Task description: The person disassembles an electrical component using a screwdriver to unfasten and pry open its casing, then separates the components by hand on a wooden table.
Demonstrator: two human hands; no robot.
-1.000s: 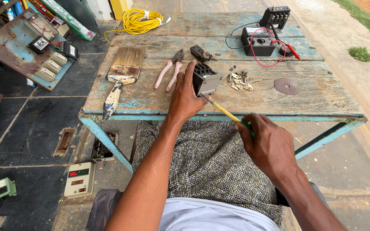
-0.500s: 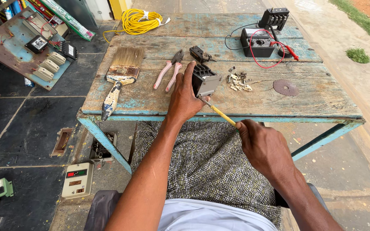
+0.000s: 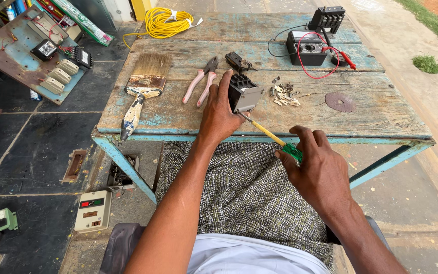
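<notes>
The left hand [image 3: 219,114] wraps round a small grey-black electrical unit [image 3: 243,93], thumb & fingers clamped on its left side, holding it tilted on the worn wooden table [image 3: 381,114] nr the near edge, abt centre; the right hand [image 3: 318,170] is closed on the green handle of a screwdriver [image 3: 269,134], yellow shaft slanting up-left, tip touching the unit's lower face; just right of the unit lies a scatter of small metal parts [image 3: 282,94]; pink-handled pliers [image 3: 201,83] just left of the hand, a wide paintbrush [image 3: 140,91] further left; far right sits a black meter [image 3: 307,48] w/ red leads; a rusty disc [image 3: 340,101] lies right; yellow cable coil [image 3: 166,23] at the far edge.
</notes>
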